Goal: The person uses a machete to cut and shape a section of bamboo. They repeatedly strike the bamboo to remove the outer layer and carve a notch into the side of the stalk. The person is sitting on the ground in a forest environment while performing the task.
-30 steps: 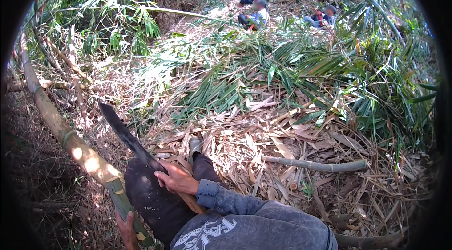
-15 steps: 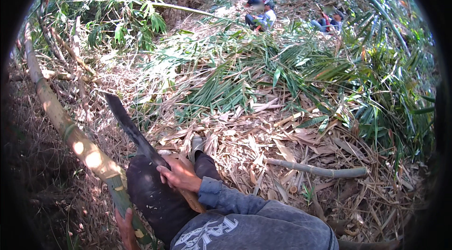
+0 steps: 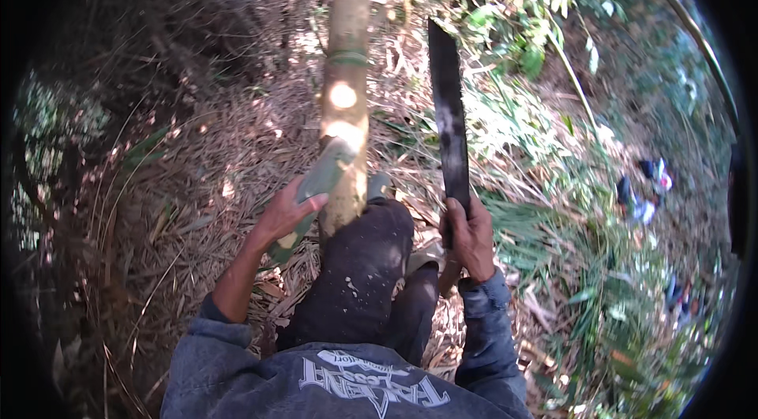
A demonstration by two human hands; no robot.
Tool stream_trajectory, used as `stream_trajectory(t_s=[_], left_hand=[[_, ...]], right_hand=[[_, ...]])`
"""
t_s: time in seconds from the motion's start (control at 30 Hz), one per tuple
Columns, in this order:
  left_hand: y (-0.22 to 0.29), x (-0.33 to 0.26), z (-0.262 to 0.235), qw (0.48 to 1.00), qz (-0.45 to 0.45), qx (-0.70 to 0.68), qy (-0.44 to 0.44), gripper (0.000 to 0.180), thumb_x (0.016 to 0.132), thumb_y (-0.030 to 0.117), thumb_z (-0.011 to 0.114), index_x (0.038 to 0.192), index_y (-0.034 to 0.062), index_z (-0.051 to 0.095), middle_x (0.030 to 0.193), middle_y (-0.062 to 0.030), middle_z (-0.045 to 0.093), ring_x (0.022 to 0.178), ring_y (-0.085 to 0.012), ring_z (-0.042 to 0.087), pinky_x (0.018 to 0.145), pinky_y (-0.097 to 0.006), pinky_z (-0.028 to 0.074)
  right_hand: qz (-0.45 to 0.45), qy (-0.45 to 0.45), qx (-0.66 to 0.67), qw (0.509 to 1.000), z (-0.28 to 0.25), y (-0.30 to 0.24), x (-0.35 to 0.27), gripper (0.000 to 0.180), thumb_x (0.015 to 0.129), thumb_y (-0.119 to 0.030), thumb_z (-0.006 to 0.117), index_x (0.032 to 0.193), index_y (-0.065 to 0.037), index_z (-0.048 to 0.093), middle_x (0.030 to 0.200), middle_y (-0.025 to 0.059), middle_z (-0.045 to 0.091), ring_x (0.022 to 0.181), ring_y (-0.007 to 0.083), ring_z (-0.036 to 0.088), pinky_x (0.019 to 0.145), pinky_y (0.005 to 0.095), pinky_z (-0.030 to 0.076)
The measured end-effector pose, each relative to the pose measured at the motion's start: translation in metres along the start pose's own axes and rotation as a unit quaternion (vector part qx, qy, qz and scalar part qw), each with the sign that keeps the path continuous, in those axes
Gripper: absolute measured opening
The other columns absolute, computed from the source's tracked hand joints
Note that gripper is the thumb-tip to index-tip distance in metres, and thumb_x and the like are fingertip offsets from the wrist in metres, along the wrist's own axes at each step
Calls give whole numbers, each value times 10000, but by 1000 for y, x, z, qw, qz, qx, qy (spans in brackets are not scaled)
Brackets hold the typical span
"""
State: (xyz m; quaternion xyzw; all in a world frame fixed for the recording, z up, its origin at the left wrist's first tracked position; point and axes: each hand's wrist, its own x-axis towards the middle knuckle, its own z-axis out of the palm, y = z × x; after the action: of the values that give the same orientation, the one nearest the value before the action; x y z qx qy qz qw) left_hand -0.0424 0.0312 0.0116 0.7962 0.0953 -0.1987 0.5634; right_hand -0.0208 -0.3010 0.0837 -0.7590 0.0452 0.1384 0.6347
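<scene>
Head view: the right hand (image 3: 471, 236) is clamped around the handle of a long dark machete (image 3: 448, 115), whose blade points up and away, just right of the bamboo stem (image 3: 345, 95). The left hand (image 3: 283, 216) has its grip closed on a loose green strip of sheath (image 3: 316, 186) at the stem's lower left side. The stem runs upward from the dark-trousered knee (image 3: 367, 261). Dry bamboo leaves (image 3: 197, 174) cover the ground. Other people (image 3: 643, 194) sit well apart at the right edge.

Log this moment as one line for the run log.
left hand: grips bamboo pole | right hand: holds machete, blade up | ground: dry leaf litter
</scene>
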Motion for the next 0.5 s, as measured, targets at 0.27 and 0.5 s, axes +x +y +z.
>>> stream_trajectory(t_s=[0.27,0.5], left_hand=[[11,40,2,998,19,62,27,825,859,614,629,1337,-46,498,1186,-226,629,1099,-295,617,951,-393,469],[22,60,7,998,-6,36,42,778,834,616,645,1162,-87,581,999,-279,671,971,-363,673,845,-430,500]], right_hand=[[-68,-90,-94,989,26,18,67,209,980,-194,616,910,2,592,606,58,583,530,122,542,495,304,416],[-134,-114,-170,970,44,36,102,218,966,-195,638,918,12,592,584,92,570,504,170,546,482,340,418]])
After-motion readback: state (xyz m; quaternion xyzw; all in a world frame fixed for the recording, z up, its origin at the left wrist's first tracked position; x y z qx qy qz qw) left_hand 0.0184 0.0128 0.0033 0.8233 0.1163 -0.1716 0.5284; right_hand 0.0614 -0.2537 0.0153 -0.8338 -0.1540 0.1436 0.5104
